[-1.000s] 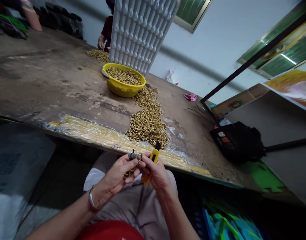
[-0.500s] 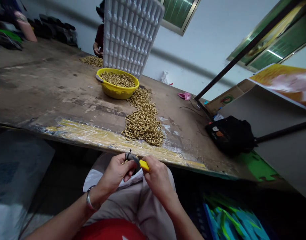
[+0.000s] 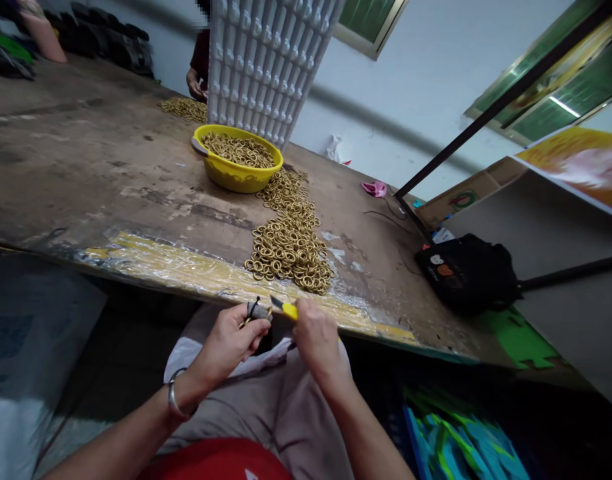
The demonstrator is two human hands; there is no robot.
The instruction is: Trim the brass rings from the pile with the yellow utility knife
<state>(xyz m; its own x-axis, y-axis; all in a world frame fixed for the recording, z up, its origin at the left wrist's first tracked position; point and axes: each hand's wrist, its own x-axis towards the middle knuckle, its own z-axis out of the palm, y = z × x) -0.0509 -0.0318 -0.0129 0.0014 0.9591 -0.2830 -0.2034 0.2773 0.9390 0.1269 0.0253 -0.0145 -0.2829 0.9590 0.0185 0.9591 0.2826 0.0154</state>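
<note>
My left hand (image 3: pixel 239 335) is closed around a brass-coloured ring (image 3: pixel 245 323), with a grey wrapping (image 3: pixel 257 311) and a dark tie around the index finger. In my right hand (image 3: pixel 317 338) is a yellow-handled utility knife (image 3: pixel 289 310), its dark blade pointing left toward the ring. A small gap separates the blade from the left fingers. Both hands are over my lap, just in front of the table edge. Beyond them lies a heap of brass-coloured rings (image 3: pixel 289 250), trailing back to a yellow basin (image 3: pixel 239 179) filled with similar rings.
A ridged translucent plastic panel (image 3: pixel 266 67) stands behind the basin. Past it, a person's hand (image 3: pixel 199 90) is beside another ring pile (image 3: pixel 183 108). Clear film and yellow tape cover the table's front edge (image 3: pixel 186 267). A black bag (image 3: pixel 469 273) lies at right.
My right hand has drawn the knife up and away from the left hand, so its blade now shows clear. The left hand keeps its hold on the ring. The view has shifted slightly.
</note>
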